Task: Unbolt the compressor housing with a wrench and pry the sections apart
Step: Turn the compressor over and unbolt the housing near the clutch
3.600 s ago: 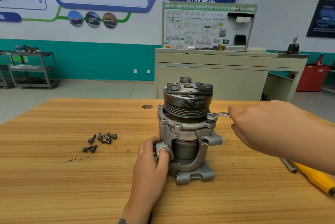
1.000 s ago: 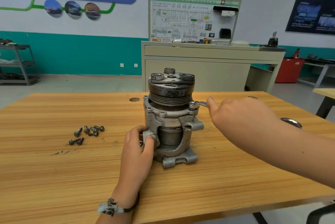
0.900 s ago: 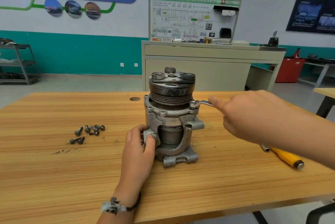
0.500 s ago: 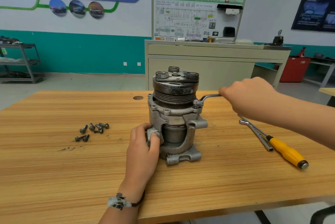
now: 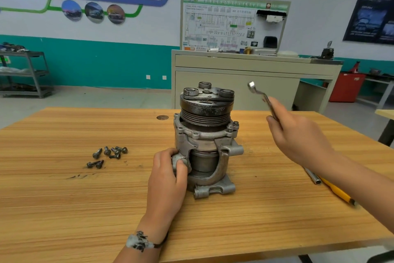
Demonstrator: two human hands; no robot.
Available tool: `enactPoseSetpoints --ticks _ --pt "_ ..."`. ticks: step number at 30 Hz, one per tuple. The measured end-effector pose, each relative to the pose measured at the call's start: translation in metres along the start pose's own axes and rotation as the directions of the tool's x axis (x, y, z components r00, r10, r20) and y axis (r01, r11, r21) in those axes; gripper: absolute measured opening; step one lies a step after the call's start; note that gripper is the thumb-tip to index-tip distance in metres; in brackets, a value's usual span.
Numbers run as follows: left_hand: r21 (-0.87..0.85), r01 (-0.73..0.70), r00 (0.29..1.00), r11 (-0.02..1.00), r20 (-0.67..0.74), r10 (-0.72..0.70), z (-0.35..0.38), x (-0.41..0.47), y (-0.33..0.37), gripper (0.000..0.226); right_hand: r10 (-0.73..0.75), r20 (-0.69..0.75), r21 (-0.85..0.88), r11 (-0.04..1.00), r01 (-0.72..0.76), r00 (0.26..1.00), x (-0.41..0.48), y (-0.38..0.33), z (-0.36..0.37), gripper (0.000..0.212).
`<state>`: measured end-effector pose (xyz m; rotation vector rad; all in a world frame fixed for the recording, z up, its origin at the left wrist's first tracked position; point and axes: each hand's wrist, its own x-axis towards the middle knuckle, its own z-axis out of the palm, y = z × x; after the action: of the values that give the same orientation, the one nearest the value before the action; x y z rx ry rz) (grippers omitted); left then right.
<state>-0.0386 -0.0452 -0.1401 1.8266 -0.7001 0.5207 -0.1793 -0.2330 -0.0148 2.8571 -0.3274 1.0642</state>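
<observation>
Gripping compressor (image 5: 205, 135) at frame centre with left hand (image 5: 168, 179), curling fingers round a lug (image 5: 178, 159); holding wrench (image 5: 259, 93) raised right of centre in right hand (image 5: 298, 139), clamping fingers on its handle, apart from compressor.

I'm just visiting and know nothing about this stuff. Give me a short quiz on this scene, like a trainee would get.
1. True or false: the wrench is seated on a bolt of the compressor.
2. What does the left hand grip? A the compressor's top disc; B a lug low on its housing; C nothing.
3. Fill in: the loose bolts lie on the table on the person's ____ side of the compressor.
Key: 1 false, the right hand holds it in the air; 2 B; 3 left.
</observation>
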Motion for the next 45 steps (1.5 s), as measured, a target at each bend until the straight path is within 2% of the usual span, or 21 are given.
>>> enactPoseSetpoints --ticks 3,7,13,18,22,26,33,36,39,41,45 --pt "0.009 -0.001 1.000 1.000 -0.002 0.001 0.000 0.001 0.000 0.030 -0.033 0.091 -0.063 0.997 0.039 0.995 -0.010 -0.002 -0.013 0.046" --pt "-0.020 0.025 1.000 0.999 0.000 -0.025 0.000 0.001 0.002 0.028 0.017 0.222 -0.148 0.989 0.016 0.975 -0.013 -0.003 -0.019 0.049" --pt "-0.066 0.044 0.998 0.997 -0.032 -0.046 -0.004 0.007 0.004 0.014 0.056 0.310 -0.223 0.975 0.015 0.949 -0.006 -0.019 -0.021 0.051" --pt "-0.052 0.016 0.997 0.999 -0.078 -0.020 -0.004 0.001 0.007 0.016 0.090 0.364 -0.478 0.872 0.103 0.927 -0.001 -0.044 -0.031 0.063" --pt "-0.043 0.008 0.997 0.999 -0.079 -0.011 -0.004 0.000 0.005 0.015 0.162 0.469 -0.527 0.840 0.128 0.868 0.003 -0.068 -0.030 0.068" --pt "-0.045 0.001 0.997 0.999 -0.077 -0.005 -0.005 -0.001 0.007 0.014 0.145 0.463 -0.562 0.811 0.163 0.874 0.005 -0.059 -0.035 0.047" --pt "-0.055 0.008 0.998 0.998 -0.068 -0.012 -0.005 -0.001 0.006 0.014 0.092 0.470 -0.572 0.789 0.224 0.878 0.000 -0.057 -0.028 0.068" --pt "-0.063 0.011 0.998 0.998 -0.064 -0.015 -0.005 -0.001 0.006 0.014 0.042 0.450 -0.585 0.769 0.258 0.892 0.002 -0.051 -0.024 0.066" --pt "-0.071 0.019 0.998 0.997 -0.061 -0.024 -0.004 -0.001 0.005 0.014 -0.062 0.400 -0.530 0.798 0.286 0.914 0.007 -0.030 -0.022 0.062" --pt "-0.071 0.019 0.998 0.997 -0.064 -0.024 -0.005 -0.001 0.006 0.014 -0.123 0.404 -0.499 0.800 0.331 0.906 0.017 -0.010 -0.026 0.064" --pt "-0.071 0.013 0.997 0.997 -0.070 -0.018 -0.005 -0.001 0.006 0.014 -0.188 0.427 -0.533 0.738 0.414 0.884 0.036 0.022 -0.015 0.069"
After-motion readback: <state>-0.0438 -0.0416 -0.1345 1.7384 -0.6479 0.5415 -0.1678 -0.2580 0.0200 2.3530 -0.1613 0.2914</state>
